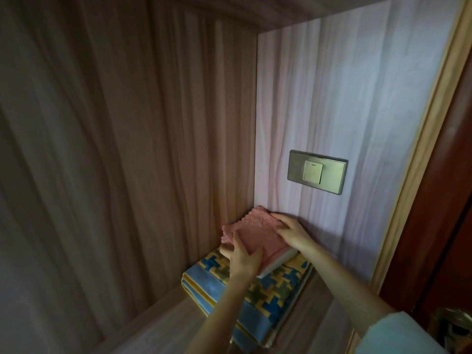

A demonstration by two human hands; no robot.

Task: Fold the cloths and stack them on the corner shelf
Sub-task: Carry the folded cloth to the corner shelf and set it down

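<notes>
A folded pink cloth [258, 229] lies on top of a stack in the back corner of the wooden shelf [163, 310]. Under it shows the edge of a white cloth [278, 264], and below that a larger folded blue and yellow patterned cloth [270, 290]. My left hand [242, 256] grips the pink cloth's near left edge, thumb on top. On the cloth's right side, by the wall, my right hand [291, 232] rests with fingers spread flat.
Wood-grain panels close the shelf on the left and at the back right. A metal light switch [316, 171] is mounted on the right panel above the stack. A dark red door [444, 200] with a brass handle [457, 320] stands at the far right.
</notes>
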